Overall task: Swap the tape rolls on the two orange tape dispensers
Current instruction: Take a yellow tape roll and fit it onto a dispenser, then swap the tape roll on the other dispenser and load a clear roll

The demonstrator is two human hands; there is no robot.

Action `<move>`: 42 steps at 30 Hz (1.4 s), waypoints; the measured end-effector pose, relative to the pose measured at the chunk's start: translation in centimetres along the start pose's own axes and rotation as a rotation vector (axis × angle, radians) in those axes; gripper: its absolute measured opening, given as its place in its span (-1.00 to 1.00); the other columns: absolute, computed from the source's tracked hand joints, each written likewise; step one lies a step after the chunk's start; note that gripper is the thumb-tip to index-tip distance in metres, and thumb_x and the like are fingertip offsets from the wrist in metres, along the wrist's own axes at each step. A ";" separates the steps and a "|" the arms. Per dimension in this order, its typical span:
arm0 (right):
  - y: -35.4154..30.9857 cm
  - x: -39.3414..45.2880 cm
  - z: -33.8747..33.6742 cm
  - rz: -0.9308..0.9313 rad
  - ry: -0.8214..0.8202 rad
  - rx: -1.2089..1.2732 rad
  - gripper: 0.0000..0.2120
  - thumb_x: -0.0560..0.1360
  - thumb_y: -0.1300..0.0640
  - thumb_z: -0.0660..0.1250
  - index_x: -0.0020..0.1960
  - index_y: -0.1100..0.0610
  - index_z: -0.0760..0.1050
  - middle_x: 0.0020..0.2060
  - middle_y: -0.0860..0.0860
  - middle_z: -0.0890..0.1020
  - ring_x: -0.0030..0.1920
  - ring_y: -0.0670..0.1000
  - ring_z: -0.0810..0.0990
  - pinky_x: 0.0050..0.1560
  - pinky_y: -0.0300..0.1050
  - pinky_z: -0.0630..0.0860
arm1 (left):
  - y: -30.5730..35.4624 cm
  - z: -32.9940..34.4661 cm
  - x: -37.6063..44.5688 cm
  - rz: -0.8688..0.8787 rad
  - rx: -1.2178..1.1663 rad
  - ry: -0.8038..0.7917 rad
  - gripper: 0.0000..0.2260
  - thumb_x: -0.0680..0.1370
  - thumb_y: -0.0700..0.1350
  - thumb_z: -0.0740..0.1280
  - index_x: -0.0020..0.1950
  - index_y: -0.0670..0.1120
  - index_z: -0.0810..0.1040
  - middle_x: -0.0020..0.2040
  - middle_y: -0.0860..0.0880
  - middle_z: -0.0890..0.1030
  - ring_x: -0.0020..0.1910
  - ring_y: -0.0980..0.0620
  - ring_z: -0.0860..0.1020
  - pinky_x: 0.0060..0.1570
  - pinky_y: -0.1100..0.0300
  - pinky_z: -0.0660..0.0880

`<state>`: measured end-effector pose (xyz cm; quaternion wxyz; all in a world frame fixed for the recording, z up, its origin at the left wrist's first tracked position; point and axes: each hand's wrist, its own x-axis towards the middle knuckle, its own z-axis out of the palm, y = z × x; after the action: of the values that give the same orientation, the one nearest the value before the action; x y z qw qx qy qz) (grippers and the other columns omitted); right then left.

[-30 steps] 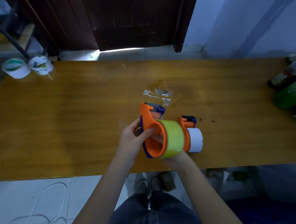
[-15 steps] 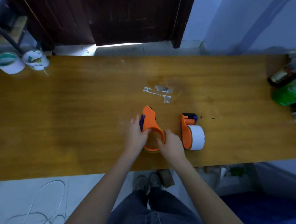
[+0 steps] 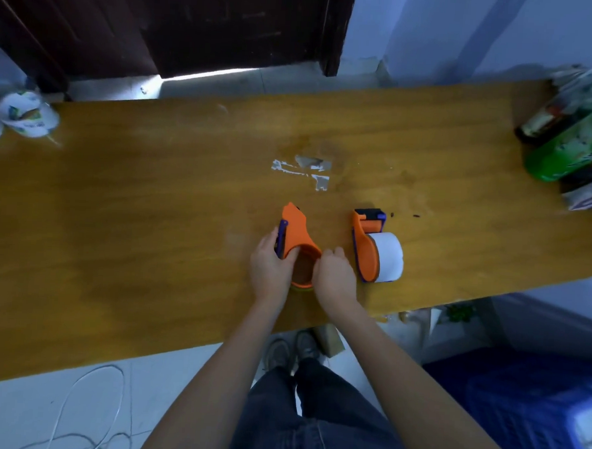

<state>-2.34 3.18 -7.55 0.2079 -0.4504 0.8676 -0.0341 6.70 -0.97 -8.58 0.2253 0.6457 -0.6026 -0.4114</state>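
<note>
Orange plastic is facing the camera on the near dispenser [image 3: 299,236], which is lying flat on the wooden table [image 3: 151,216] close to its front edge, hub ring upward, with only a thin yellow-green rim of its tape roll [image 3: 301,287] peeking out underneath. The left hand [image 3: 270,269] is gripping this dispenser along its purple-edged side, thumb hooking toward the ring. The right hand [image 3: 334,278] is curling over the ring's other side; how far its fingertips are reaching around the roll is hidden by its own back, so its grip cannot be told for certain. Just beside it, the second dispenser [image 3: 367,248] is standing on edge, carrying a white roll [image 3: 387,256] that is sticking out to its right.

The step appears to be prying the yellow-green roll off its hub. Trouble would most likely be coming from the fit: a snug cardboard core could be letting go suddenly, sending a hand or the roll into the neighbour so close by and toppling it. A loose sticky tail could also be catching on the table or on fingers, and the cutter end is worth keeping clear of.

Both dispensers are looking like smooth, hard moulded plastic, teardrop-shaped and tapering from round hub to narrow head. The white roll is reading as a matte cylinder. The tabletop is glossy, stained varnish, with torn tape scraps [image 3: 304,170] sticking to it farther back.
</note>
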 end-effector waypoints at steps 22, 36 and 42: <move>12.4 2.7 -6.5 0.596 -0.394 1.040 -0.53 0.62 -0.04 -0.06 0.36 0.24 0.31 0.25 0.26 0.49 0.12 0.25 0.54 0.14 0.12 0.51 | 10.2 9.3 -4.3 0.049 0.380 -0.393 -0.26 0.49 0.23 0.26 0.48 -0.18 0.10 0.32 -0.21 0.36 0.20 -0.25 0.46 0.03 -0.03 0.44; 15.2 4.8 -6.1 0.443 -0.621 1.057 -0.69 0.57 -0.01 0.16 0.13 0.19 0.48 -0.20 0.08 0.59 -0.19 0.03 0.58 -0.15 -0.10 0.58 | 10.8 12.0 -4.8 -0.200 0.173 -0.230 -0.35 0.41 0.17 0.37 0.35 -0.16 0.27 0.17 -0.15 0.52 0.12 -0.18 0.52 0.03 -0.01 0.50; 15.4 4.9 -6.7 0.408 -0.594 1.151 -0.82 0.55 0.03 0.19 -0.16 0.06 0.48 -0.15 0.06 0.57 -0.11 0.02 0.56 -0.11 -0.10 0.58 | 11.3 11.0 -4.3 -0.328 -0.215 -0.252 -0.65 0.46 0.03 0.33 0.14 -0.10 0.37 -0.12 -0.01 0.50 -0.16 0.01 0.51 -0.17 0.06 0.50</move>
<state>-19.27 7.57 -6.89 0.6464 -0.0857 0.6849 -0.3253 -8.51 3.45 -4.72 0.1459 0.6509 -0.4655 -0.5817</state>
